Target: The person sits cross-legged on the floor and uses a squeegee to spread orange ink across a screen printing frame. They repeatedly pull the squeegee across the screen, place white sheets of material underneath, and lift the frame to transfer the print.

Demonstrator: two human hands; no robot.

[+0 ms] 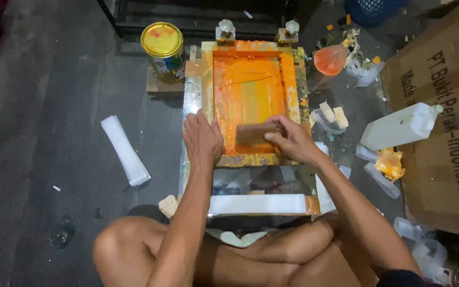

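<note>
A wooden-framed printing screen [291, 79] smeared with orange ink lies flat on a glass-topped board in front of me. My right hand [292, 139] grips a small wooden squeegee [252, 133] at the near end of the inked mesh. My left hand [202, 139] rests flat on the screen's near left frame corner, fingers spread, holding nothing. A white strip [257, 204] lies across the glass close to my knees.
A yellow-lidded paint tin [163, 49] stands at the back left. A white plastic bottle [402, 126] lies beside a cardboard box [442, 106] on the right. An orange-stained bag [331, 59], scraps and a folded white strip [125, 150] lie on the dark floor.
</note>
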